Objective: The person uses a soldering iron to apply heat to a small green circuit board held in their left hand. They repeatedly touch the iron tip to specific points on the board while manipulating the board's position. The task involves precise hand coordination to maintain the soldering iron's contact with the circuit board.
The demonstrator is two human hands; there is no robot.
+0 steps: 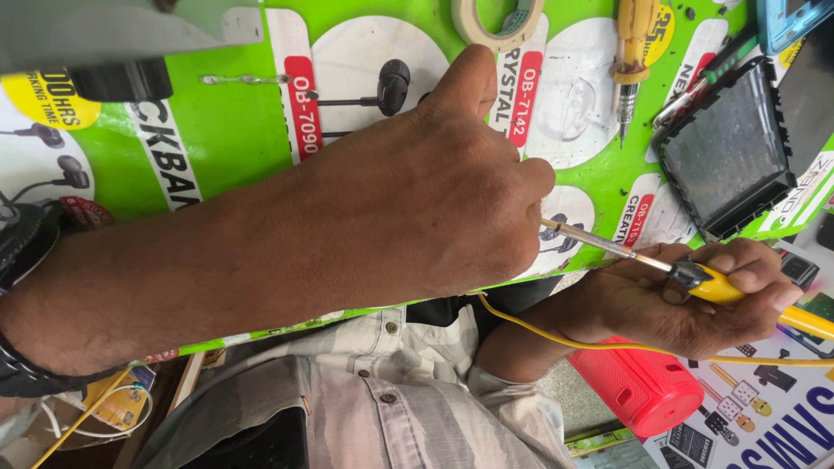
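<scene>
Left fingers: the left hand (pixel 434 191) is curled shut, its fingertips (pixel 537 187) bunched at the far end of a thin metal shaft (pixel 599 243). Whether they pinch the tip itself or some small part held against it is hidden under the knuckles, so I cannot tell.

Right fingers: the right hand (pixel 686 300) lies palm up, its fingers wrapped around the yellow plastic handle of a soldering iron (pixel 717 285).

Where the iron lies: between the two hands, just off the front edge of the bench and above the lap.

Long axis: the iron runs from lower right to upper left, handle in the right hand, shaft sloping up toward the left fingertips.

Which hand is nearer the tip: the left, which touches or almost touches it. The right hand grips behind the black collar, apart from the tip.

Cord: a thin yellow cable (pixel 608 343) loops under the right wrist and runs off to the right.

Below the right hand: a red ribbed cylindrical speaker (pixel 638 391).

Bench: a green printed poster sheet (pixel 226 130) covers it.

On the bench, well beyond the hands: a black rectangular frame with a grey panel (pixel 725 156), a yellow-handled screwdriver (pixel 632 52) and a cream roll of masking tape (pixel 499 22).
</scene>
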